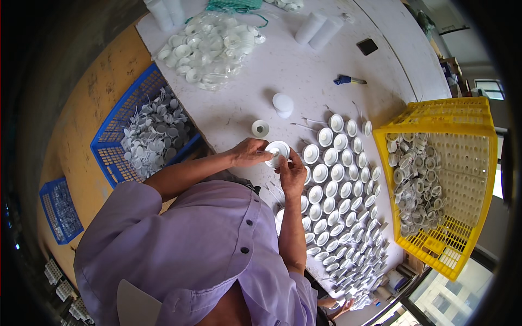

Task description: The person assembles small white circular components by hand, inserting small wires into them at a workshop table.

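Note:
Both hands hold a white round lamp housing (280, 146), a shallow dish with a raised ring at its centre, just above the table edge. My left hand (249, 152) grips its left side, thumb on the face. My right hand (292, 173) closes on its lower right rim, fingers pressing near the middle. Just beyond my left hand stands a small white cup-like ring (260, 128) with a dark centre. Farther off is a short stack of white discs (283, 102). Right of my right hand, many similar white housings (330, 157) lie in rows, some with thin wires.
A blue crate (117, 117) of wired white parts stands left; a yellow crate (435, 247) of white rings, right. On the table (239, 103) lie a clear bag of white parts (209, 49), blue-handled knife (348, 80), dark square object (367, 46). Another person's hand (343, 308) shows below.

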A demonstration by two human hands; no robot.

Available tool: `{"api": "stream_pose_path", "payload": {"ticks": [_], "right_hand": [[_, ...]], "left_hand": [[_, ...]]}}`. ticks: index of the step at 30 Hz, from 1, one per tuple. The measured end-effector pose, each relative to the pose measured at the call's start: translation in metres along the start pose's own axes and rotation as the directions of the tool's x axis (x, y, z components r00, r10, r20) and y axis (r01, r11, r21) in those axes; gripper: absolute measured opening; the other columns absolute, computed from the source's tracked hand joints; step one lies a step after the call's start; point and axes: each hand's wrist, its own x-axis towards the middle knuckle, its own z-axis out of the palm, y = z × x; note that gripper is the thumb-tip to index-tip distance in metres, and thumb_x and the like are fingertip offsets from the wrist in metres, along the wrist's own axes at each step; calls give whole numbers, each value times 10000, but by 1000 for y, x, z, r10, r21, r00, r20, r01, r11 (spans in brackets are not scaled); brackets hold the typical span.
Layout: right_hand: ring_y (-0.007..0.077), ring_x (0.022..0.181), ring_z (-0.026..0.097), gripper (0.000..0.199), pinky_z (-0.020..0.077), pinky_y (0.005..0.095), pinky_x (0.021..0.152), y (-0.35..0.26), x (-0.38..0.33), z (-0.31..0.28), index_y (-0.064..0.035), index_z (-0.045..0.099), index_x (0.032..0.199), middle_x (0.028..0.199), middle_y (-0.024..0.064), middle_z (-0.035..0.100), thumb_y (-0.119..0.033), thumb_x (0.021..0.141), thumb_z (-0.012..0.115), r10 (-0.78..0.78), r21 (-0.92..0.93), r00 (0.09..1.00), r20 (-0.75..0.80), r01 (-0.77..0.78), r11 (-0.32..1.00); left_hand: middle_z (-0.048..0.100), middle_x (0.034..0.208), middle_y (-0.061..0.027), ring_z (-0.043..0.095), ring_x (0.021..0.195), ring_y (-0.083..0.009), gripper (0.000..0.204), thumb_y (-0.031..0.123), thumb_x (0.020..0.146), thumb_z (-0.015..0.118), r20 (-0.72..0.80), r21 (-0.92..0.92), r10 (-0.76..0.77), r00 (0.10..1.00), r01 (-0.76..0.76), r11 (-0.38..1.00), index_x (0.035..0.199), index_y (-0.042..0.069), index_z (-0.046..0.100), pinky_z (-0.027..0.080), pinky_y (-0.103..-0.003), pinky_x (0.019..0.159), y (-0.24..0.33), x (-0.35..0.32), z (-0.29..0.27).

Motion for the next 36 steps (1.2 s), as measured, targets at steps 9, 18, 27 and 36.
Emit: {"api": "stream_pose_path", "payload": {"ticks": [9, 18, 27, 36], "right_hand": [[94, 566, 605, 325, 494, 227, 517, -4, -3, -3, 20, 593, 1125, 713, 81, 656, -116, 833, 639, 45, 26, 996, -75, -43, 999], [84, 552, 588, 306, 472, 215, 503, 5, -5, -4, 22, 599, 1100, 691, 64, 645, -114, 830, 650, -3, 17, 987, -158, 6, 1000], [104, 552, 597, 318, 465, 234, 510, 8, -7, -9, 25, 594, 1104, 648, 84, 633, -124, 827, 643, 3, -21, 984, -179, -7, 1000], [104, 594, 601, 387, 498, 219, 506, 21, -6, -20, 50, 558, 1154, 856, 98, 651, -130, 831, 673, 87, 126, 982, -166, -67, 990]], "left_hand": [[601, 789, -61, 535, 712, -106, 279, 208, 845, 565, -5, 15, 12, 1000, -11, 1000, 1001, -21, 593, 438, -281, 622, -2, 6, 8], [628, 813, -98, 590, 725, -134, 269, 162, 850, 530, 2, -40, -12, 1000, 12, 999, 996, -56, 591, 493, -280, 621, 6, 13, 16], [621, 917, -82, 609, 792, -129, 270, 141, 890, 532, 99, -182, -34, 995, 52, 982, 1049, -71, 586, 554, -277, 670, 0, 24, 17], [630, 859, -89, 632, 772, -138, 263, 151, 891, 549, 113, 37, -201, 973, 198, 980, 1012, -79, 592, 540, -272, 672, 16, 30, 22]]}}
